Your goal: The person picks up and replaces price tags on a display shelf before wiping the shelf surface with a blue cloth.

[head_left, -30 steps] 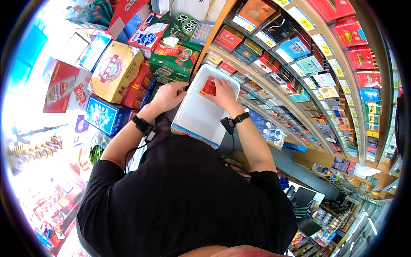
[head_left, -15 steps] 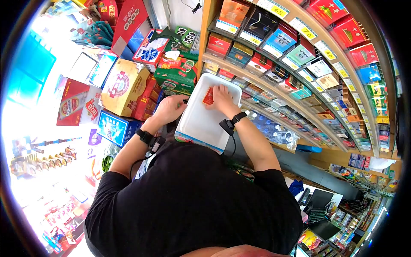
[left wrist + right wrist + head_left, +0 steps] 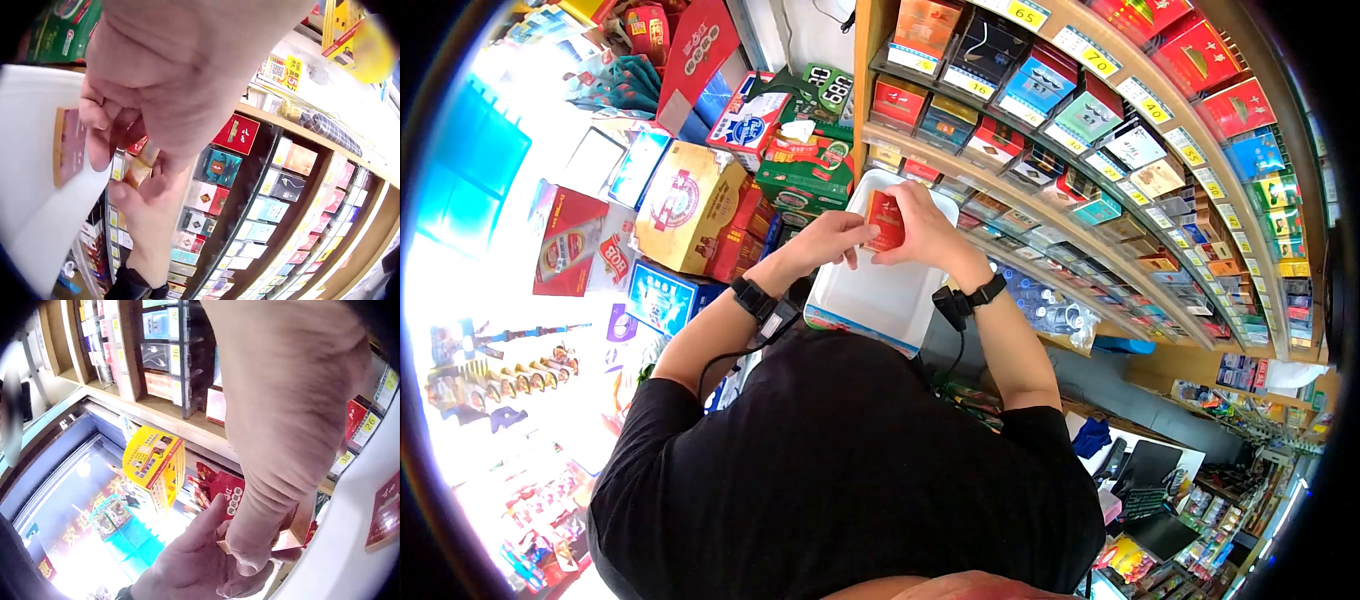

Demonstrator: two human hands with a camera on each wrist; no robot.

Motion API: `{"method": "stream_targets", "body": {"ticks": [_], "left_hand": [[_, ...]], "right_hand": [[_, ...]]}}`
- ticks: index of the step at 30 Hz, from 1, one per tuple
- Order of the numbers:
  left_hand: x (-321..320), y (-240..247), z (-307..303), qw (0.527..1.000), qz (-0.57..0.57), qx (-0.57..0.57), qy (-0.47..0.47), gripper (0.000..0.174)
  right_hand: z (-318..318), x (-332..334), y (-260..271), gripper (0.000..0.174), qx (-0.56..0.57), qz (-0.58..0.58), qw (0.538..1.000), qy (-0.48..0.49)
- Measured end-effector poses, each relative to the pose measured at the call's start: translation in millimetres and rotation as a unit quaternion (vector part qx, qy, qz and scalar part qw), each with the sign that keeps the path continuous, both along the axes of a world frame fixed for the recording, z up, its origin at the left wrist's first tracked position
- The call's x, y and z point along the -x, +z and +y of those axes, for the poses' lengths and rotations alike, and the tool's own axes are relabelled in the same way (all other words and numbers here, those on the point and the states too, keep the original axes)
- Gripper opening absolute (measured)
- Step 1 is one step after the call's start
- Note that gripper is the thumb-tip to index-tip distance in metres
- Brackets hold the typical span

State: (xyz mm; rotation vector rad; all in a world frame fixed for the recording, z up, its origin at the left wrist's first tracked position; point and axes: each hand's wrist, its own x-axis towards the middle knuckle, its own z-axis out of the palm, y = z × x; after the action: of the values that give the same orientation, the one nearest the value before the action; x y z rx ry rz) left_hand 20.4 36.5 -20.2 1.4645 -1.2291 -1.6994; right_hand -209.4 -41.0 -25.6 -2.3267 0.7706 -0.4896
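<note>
A red pack (image 3: pixel 885 222) shows between the two hands above a white tub (image 3: pixel 865 295). My right hand (image 3: pixel 927 235) grips a pack (image 3: pixel 301 525) with thumb and fingers. From the other side, my left hand (image 3: pixel 832 242) reaches over the tub, its fingers and thumb closed at the held pack's edge. In the left wrist view, my left hand (image 3: pixel 169 81) meets my right hand (image 3: pixel 140 209) at that pack (image 3: pixel 139 170), largely covered by fingers. Another red pack (image 3: pixel 72 149) lies flat in the tub, apart from them.
Shelves of priced packs (image 3: pixel 1040 85) rise just right of the tub. Left of it stand a green carton (image 3: pixel 805 178), a yellow carton (image 3: pixel 690 205) and a blue box (image 3: pixel 662 298). Bottles (image 3: pixel 1045 305) stand below the shelves.
My left hand has moved right, from beside the tub to over it, meeting the right hand. My right hand has drawn slightly towards the body, its fingers now round a pack.
</note>
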Motion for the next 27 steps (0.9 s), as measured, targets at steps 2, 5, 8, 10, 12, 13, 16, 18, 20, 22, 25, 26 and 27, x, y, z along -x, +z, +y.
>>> {"method": "stream_targets", "body": {"ticks": [2,5,8,10,12,13,16,18,20,22,25,26,27], "left_hand": [[4,-15,-5,0.998,0.029,0.002,-0.060,0.028],[11,1,-4,0.998,0.033,0.020,-0.050,0.023],[6,-6,-3,0.997,0.017,0.052,-0.060,0.021],[3,-6,-3,0.994,0.006,0.074,-0.079,0.019],[2,-4,-1,0.992,-0.037,0.092,-0.072,0.018],[2,-11,-2,0.991,-0.048,0.096,-0.076,0.017],[6,-12,-2,0.992,-0.031,0.113,-0.039,0.024],[7,2,0,0.987,-0.090,0.134,-0.011,0.036],[7,4,3,0.977,-0.146,0.151,0.019,0.050],[5,1,5,0.903,-0.291,0.317,0.011,0.072],[6,8,5,0.889,-0.320,0.327,-0.016,0.084],[8,11,4,0.869,-0.337,0.362,-0.022,0.087],[9,14,3,0.870,-0.335,0.361,-0.016,0.087]], "right_hand": [[4,-2,3,0.105,0.023,-0.022,1.000,0.002],[8,1,7,0.095,0.034,-0.067,0.997,-0.020],[4,11,5,0.076,-0.059,-0.095,0.991,-0.074],[1,16,-2,0.064,-0.142,-0.099,0.979,-0.104],[3,17,-3,0.042,-0.201,-0.156,0.964,-0.074],[6,16,2,0.039,-0.218,-0.155,0.961,-0.076],[6,13,9,0.044,-0.251,-0.182,0.944,-0.113],[5,13,20,0.041,-0.181,-0.148,0.960,-0.153],[3,13,27,0.039,-0.109,-0.111,0.970,-0.189],[-2,9,35,0.035,0.034,-0.190,0.954,-0.229],[-11,5,47,0.034,0.091,-0.209,0.946,-0.231],[-14,3,50,0.033,0.115,-0.226,0.938,-0.236],[-14,-3,56,0.033,0.114,-0.243,0.935,-0.232]]}}
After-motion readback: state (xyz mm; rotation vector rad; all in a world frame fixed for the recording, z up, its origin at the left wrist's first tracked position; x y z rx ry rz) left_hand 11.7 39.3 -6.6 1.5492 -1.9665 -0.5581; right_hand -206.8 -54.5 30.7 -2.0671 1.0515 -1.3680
